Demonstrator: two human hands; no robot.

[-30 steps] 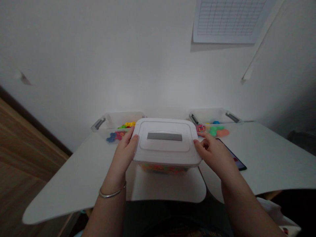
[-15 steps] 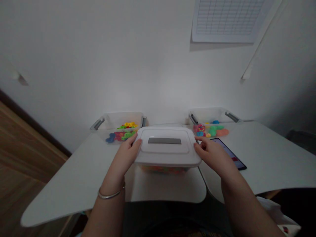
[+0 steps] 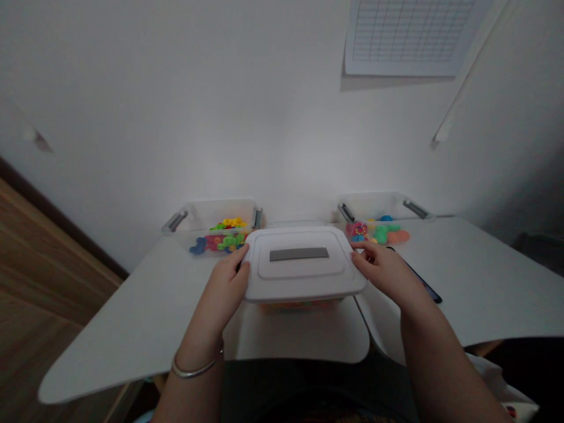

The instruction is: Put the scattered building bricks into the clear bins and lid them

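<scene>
A clear plastic storage box (image 3: pixel 302 305) with colourful pieces inside sits in front of me, covered by a white lid (image 3: pixel 304 276) that has a grey handle (image 3: pixel 299 254) in its top. My left hand (image 3: pixel 229 276) grips the box at the lid's left edge, thumb near the rim and fingers out of sight beyond it. At the right edge, my right hand (image 3: pixel 381 270) holds the side of the box with bent fingers; its thumb touches the rim. Whether the side latches are fastened is hidden by my hands.
Behind the lidded box stand two open clear boxes of colourful plastic pieces, a left one (image 3: pixel 215 208) and a right one (image 3: pixel 374 202). A tablet (image 3: pixel 432 292) lies partly under my right forearm. The white table (image 3: pixel 145 311) meets the wall, where a printed sheet (image 3: pixel 405 41) hangs.
The lidded box has shifted slightly to the right and turned a little. My right hand has moved right with it, covering more of the tablet. Both hands stay at its sides.
</scene>
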